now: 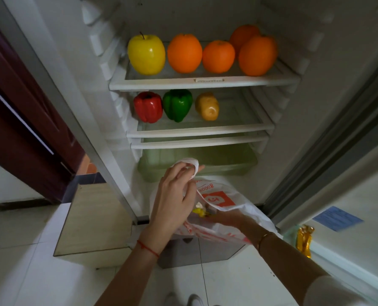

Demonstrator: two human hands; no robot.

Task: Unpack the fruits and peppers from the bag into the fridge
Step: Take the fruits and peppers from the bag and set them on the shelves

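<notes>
The left hand (174, 195) pinches the thin, crinkly white plastic bag (223, 206) by its handle; the right hand (223, 218) is buried inside, grip hidden, beside something glossy yellow (199, 211).

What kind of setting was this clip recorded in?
Most likely a home kitchen or a room beside one. An open fridge holds a yellow apple, oranges and peppers on its shelves, the floor is pale tile, and a dark wooden door stands to the left.
</notes>
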